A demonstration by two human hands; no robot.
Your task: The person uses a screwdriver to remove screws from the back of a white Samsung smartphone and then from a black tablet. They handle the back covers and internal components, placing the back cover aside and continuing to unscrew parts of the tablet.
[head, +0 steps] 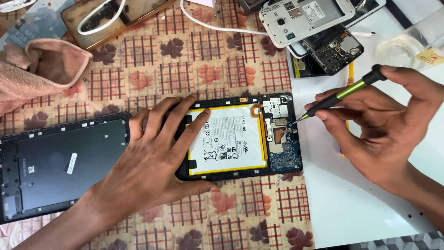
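One opened tablet (240,136) lies on the table (185,69), its white battery (229,139) and circuit board (284,139) exposed. The left hand (152,157) rests on its left part, fingers spread flat. The right hand (388,125) pinches one black-and-green screwdriver (342,95), tip at the board's right edge. One detached back cover (60,166) lies to the left. Two dismantled phones (314,32) sit above.

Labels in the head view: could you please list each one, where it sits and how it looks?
Battery label: white rectangle with yellow edging, in the opened tablet, under the left hand.
Sticker: small white strip on the dark back cover, left.
Sticker: pale rectangle inside the white phone shell, top.
Tag: yellowish, on the clear container, top right.
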